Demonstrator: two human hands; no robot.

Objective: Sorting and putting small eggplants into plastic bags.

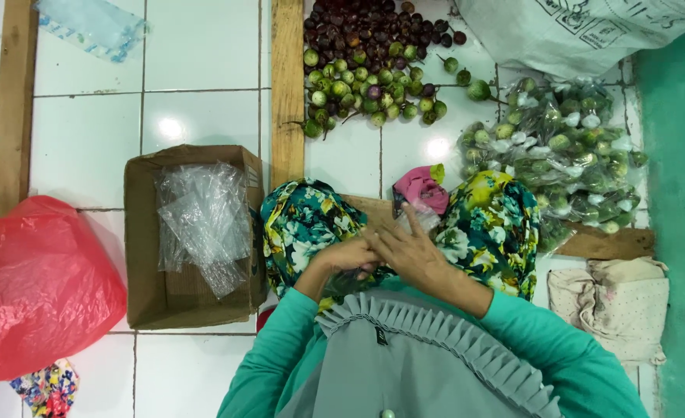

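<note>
My left hand (348, 255) and my right hand (410, 249) meet over my lap, between my knees in floral trousers (305, 220). The left hand's fingers are curled, and the right hand lies partly over them with its fingers stretched forward. Together they pinch a small clear plastic bag (423, 220), whose contents are mostly hidden by the hands. A pink crumpled bundle (421, 188) lies just beyond the fingertips. Farther out on the tiles sits a pile of small round green and purple eggplants (373, 66).
A cardboard box (145, 232) with clear plastic bags (201, 220) stands to my left, beside a red plastic bag (37, 286). Several filled clear bags of green eggplants (570, 151) lie at the right. Wooden planks (286, 93), a white sack (582, 27) and a folded cloth (617, 302) surround me.
</note>
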